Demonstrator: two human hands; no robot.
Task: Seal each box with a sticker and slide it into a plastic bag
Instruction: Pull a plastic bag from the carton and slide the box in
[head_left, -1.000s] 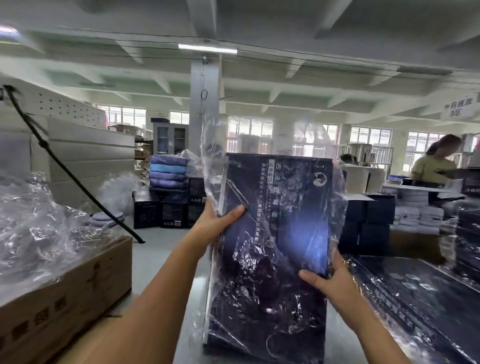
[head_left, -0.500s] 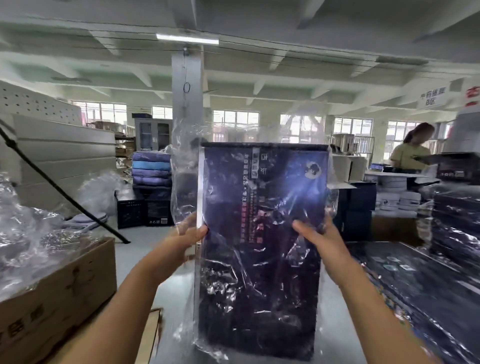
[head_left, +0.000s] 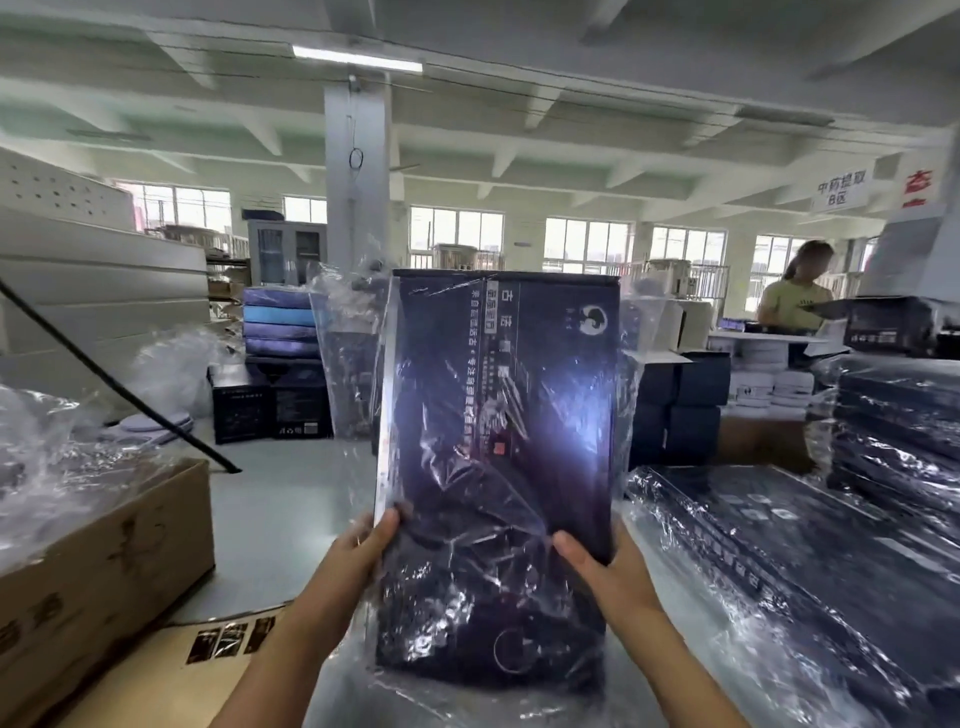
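Box (head_left: 498, 415), upright in plastic bag (head_left: 340, 338), gripped at its sides by left hand (head_left: 363, 545) and right hand (head_left: 605, 564).

I can read 中药提取 B区 on the white sign (head_left: 841, 193) at the upper right, but the white words on the dark box (head_left: 498, 415) are too blurry.
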